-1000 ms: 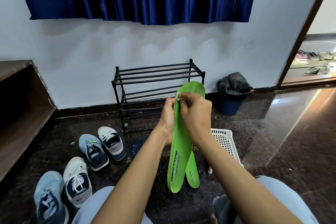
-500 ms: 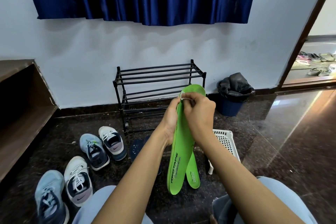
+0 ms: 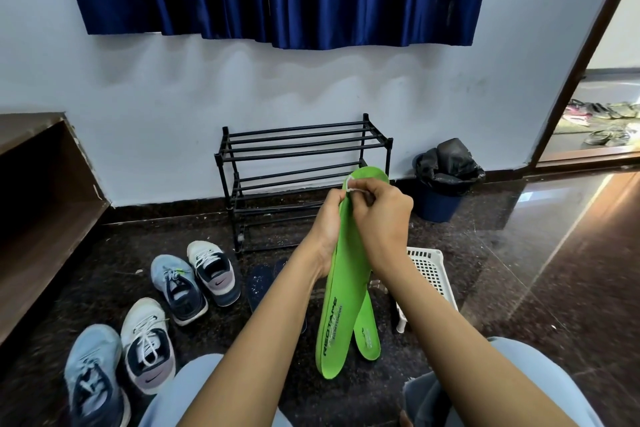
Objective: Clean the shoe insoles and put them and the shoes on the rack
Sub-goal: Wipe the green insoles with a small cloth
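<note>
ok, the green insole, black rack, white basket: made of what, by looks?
Green insole: probably foam, matte, thin edge, printed lettering. Black rack: round tubes with slight sheen, metal or plastic, cannot tell. White basket: moulded plastic, smooth, grid of slots in its wall.

Head-worn, forward-down, facing the rack point(image 3: 301, 149) — seemingly low

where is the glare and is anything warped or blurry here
Head view: glare streaks the polished floor at right; the wide-angle lens tilts the door frame; print on the green insole reads sharp.
</note>
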Demonstrator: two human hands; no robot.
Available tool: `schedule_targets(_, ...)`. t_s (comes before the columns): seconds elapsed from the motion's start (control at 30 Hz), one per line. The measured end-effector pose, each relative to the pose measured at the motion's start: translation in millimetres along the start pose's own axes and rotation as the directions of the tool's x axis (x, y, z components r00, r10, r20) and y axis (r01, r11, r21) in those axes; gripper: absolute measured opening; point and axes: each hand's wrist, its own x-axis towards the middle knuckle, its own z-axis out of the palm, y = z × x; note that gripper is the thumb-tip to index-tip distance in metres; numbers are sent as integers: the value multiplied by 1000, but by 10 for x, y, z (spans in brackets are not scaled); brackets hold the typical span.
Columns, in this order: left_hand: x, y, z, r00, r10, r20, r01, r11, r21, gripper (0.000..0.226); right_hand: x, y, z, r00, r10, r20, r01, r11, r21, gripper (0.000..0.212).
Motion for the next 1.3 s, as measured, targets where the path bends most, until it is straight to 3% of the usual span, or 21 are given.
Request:
schedule_targets(0.13, -12, 15, -40, 997, 31, -66, -25, 996, 90, 54, -114, -21, 34, 999, -28, 39, 29, 999, -22, 18)
schedule_targets(0.37, -56, -6, 28, 1000, -9, -2, 9, 1000, -13, 56, 71, 15, -26, 1000, -5, 7, 6, 1000, -25, 18)
schedule_targets(0.6, -33, 19, -40, 998, 32, -52, -27, 995, 92, 55, -101, 19, 42, 998, -26, 62, 28, 999, -26, 19)
schedule_targets(0.87, -21, -1, 17, 1000, -2, 1, 2, 999, -39, 60, 54, 50, 15, 999, -53, 9, 53, 998, -40, 19)
schedule_targets(1.1, 42, 12, -93, 997, 25, -73, -24, 1000, 9, 67, -145, 13, 63, 992, -107, 62, 109, 994, -22, 17)
schedule_targets(1.3, 20, -13, -18, 1000, -6, 25, 7, 999, -48, 72, 59, 53, 5, 993, -119, 14, 119, 991, -52, 17)
